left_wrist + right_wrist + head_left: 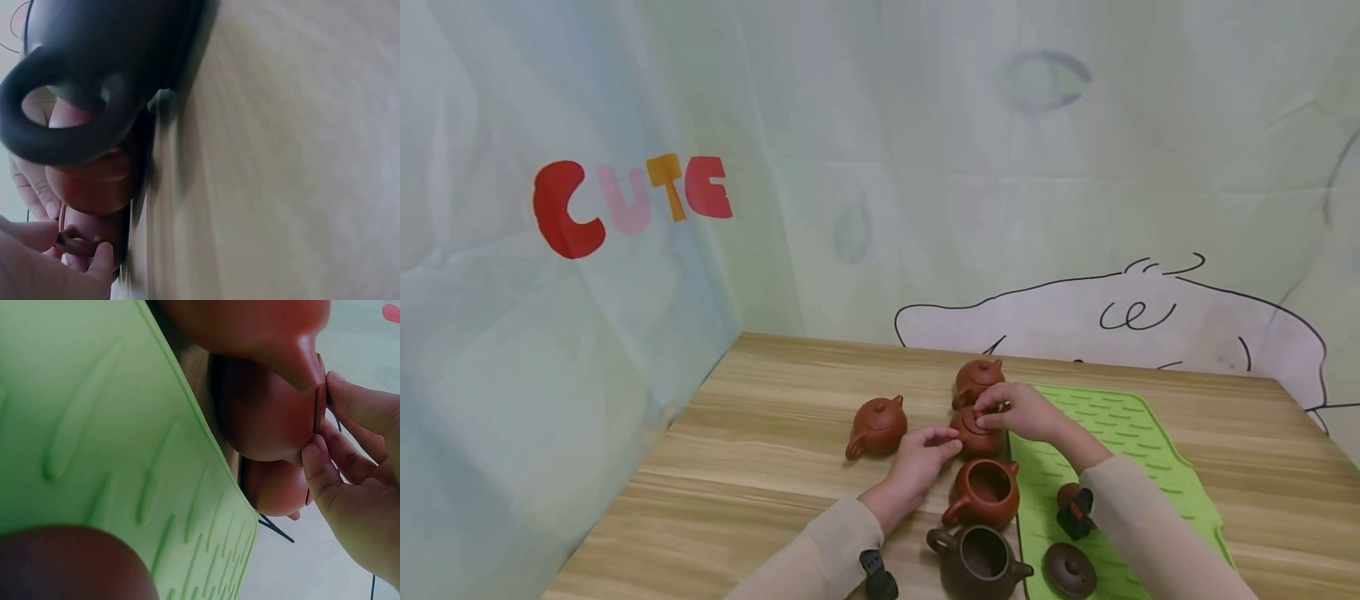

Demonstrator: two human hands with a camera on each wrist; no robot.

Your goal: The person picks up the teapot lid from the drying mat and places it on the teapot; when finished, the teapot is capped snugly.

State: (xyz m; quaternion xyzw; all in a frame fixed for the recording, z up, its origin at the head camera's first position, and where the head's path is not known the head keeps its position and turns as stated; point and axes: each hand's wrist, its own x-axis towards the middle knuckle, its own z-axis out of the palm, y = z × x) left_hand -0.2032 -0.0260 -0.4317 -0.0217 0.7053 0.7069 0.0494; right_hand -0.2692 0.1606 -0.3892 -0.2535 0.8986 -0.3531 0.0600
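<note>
In the head view, a red-brown clay teapot [979,444] stands in the middle of a row. My left hand [916,468] pinches its handle [81,245] between thumb and finger. With its fingertips, my right hand [1032,414] grips the lid [320,403], which lies on the teapot's top. A lidded teapot [977,379] is just behind, and another lidded teapot [880,427] sits to the left. Nearer me are a lidless red-brown teapot [983,502] and a lidless dark brown teapot [973,575].
A green drying mat [1120,417] lies right of the row on the wooden table [715,467]. On it are a dark brown lid [1070,570] and a red-brown lid [1066,493], partly hidden by the right wrist camera. A printed cloth [865,167] hangs behind.
</note>
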